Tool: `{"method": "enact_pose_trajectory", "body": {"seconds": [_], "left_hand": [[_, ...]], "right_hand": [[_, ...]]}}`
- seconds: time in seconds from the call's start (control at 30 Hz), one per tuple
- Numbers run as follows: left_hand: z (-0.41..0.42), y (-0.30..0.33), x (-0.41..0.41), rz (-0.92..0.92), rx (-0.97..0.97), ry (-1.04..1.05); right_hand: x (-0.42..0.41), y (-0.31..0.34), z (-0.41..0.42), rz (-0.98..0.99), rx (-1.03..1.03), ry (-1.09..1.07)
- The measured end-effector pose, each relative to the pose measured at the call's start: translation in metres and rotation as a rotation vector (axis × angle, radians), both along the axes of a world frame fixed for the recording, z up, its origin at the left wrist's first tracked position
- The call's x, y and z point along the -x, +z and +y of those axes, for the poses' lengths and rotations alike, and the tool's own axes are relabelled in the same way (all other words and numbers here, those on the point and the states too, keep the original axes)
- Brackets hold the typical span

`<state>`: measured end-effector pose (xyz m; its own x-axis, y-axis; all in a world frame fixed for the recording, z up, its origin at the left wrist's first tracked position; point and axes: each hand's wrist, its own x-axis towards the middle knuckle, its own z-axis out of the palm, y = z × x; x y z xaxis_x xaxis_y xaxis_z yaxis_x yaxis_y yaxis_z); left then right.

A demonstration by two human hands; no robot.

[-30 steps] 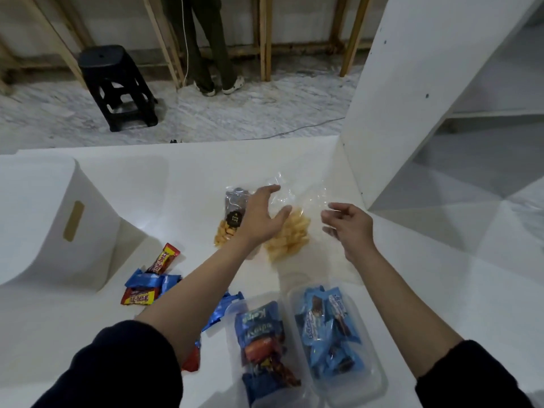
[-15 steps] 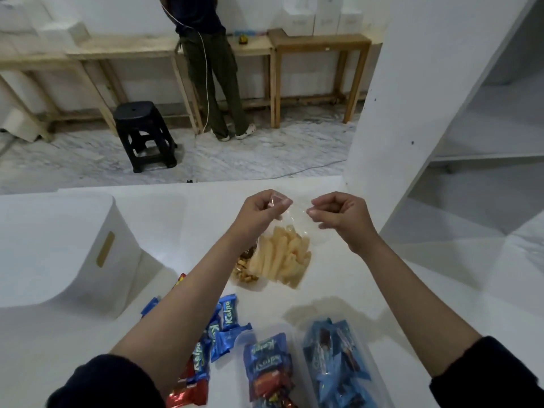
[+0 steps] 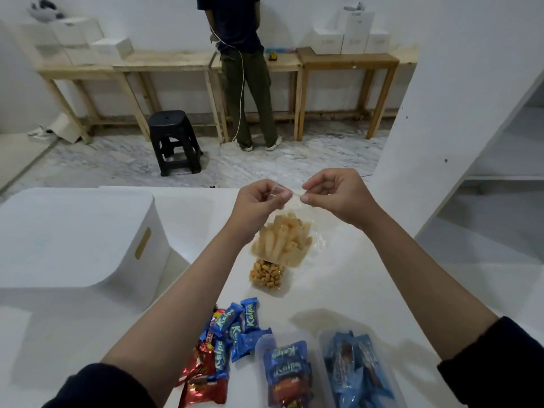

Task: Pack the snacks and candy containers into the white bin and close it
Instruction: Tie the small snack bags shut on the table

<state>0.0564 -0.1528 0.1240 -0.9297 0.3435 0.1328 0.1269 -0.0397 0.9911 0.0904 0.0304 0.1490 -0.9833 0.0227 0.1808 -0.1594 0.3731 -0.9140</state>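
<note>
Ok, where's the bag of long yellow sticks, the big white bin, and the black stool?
Bag of sticks [image 3: 282,244], head view, on the sticks.
White bin [image 3: 73,237], head view, on its lid.
Black stool [image 3: 167,119], head view, on its seat.

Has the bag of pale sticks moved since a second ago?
Yes. The stick bag then lay flat beside the nugget bag; now it hangs above the table, pinched by left hand and right hand.

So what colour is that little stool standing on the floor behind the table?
The stool is black all over, seen in the head camera view, the only one here.
</note>
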Motion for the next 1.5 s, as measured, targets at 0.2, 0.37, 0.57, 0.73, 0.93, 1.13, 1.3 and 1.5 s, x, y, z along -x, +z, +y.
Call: {"method": "enact_pose_trajectory", "body": {"seconds": [0.2, 0.37, 0.57, 0.73, 0.93, 1.13, 1.3, 1.5], "left_hand": [[-0.007, 0.002, -0.004, 0.008, -0.054, 0.029], [-0.007, 0.001, -0.002, 0.044, -0.057, 0.044], [-0.003, 0.001, -0.002, 0.091, -0.057, 0.064], [-0.003, 0.004, -0.003, 0.072, -0.066, 0.067], [-0.012, 0.007, -0.001, 0.005, -0.037, 0.063], [-0.011, 0.005, -0.001, 0.043, -0.006, 0.089], [-0.007, 0.005, -0.004, 0.054, 0.015, 0.073], [-0.010, 0.009, -0.004, 0.025, 0.053, 0.066]], "right_hand": [[0.000, 0.003, -0.013, 0.049, -0.027, 0.011], [-0.001, 0.000, -0.020, 0.116, -0.028, -0.044], [-0.002, 0.000, -0.028, 0.192, -0.011, -0.059], [-0.003, 0.000, -0.028, 0.152, -0.015, -0.077], [-0.004, -0.001, -0.022, 0.112, -0.026, -0.075], [-0.004, -0.001, -0.025, 0.085, -0.021, -0.051], [-0.003, 0.000, -0.030, 0.123, -0.044, -0.040], [-0.005, -0.004, -0.030, 0.227, -0.133, -0.050]]}}
